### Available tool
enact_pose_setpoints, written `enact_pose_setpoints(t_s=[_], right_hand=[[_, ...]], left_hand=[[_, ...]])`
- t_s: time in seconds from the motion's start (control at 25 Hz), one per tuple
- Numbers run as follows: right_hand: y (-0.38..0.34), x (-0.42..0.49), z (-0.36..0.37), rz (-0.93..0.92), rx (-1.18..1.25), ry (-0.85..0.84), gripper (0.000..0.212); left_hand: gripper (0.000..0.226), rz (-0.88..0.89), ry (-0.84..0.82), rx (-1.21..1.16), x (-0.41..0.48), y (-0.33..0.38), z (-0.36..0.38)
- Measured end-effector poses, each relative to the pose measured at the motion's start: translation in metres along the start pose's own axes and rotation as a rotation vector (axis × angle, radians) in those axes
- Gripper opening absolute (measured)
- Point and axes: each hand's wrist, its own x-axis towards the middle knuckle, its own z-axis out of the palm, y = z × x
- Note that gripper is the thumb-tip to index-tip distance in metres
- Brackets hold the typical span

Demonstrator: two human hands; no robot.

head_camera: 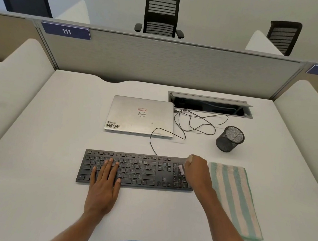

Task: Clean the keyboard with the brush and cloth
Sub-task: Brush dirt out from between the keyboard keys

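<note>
While pressing left hand [104, 181] spread flat on keyboard [139, 172], grips brush [181, 169] in curled right hand [196, 170] over its number pad. Leaves cloth [232, 196] beside keyboard's right end. Could snag keycaps by brushing hard.

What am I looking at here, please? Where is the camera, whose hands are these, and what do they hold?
There is no machine here: a person works with two bare hands. The one picture comes from a camera worn on the person's head, looking forward and down. On the white desk lies a black keyboard. The left hand rests flat on its keys, holding nothing. The right hand, fingers curled, grips a small brush whose pale bristles touch the keys at the keyboard's right end. A striped cloth lies right of the keyboard, untouched. Farther back are a closed silver laptop, a loose black cable and a black mesh cup.
</note>
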Motion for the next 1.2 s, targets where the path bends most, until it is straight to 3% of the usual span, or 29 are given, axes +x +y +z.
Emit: enact_pose_setpoints(t_s=[0.16, 0.4, 0.6, 0.88, 1.08, 1.2], right_hand=[[0.003, 0.006, -0.002, 0.036, -0.112, -0.089, 0.023], [0.009, 0.008, -0.005, 0.02, 0.025, 0.02, 0.028], [0.014, 0.005, -0.009, 0.044, -0.105, -0.084, 0.027], [0.018, 0.007, -0.013, 0.027, 0.02, 0.028, 0.026], [0.032, 0.008, -0.013, 0.059, -0.043, -0.073, 0.023], [0.027, 0.011, -0.018, 0.012, 0.009, -0.028, 0.023]], left_hand=[[0.062, -0.003, 0.004, -0.012, 0.0, 0.0, 0.001], [0.062, 0.003, 0.003, -0.014, -0.002, 0.001, 0.002], [0.062, -0.002, 0.001, -0.009, 0.0, 0.0, 0.001], [0.062, -0.004, 0.002, -0.01, 0.001, 0.0, 0.0], [0.062, 0.0, -0.001, -0.001, 0.0, 0.001, 0.001], [0.062, -0.007, 0.0, -0.002, 0.0, 0.0, 0.001]])
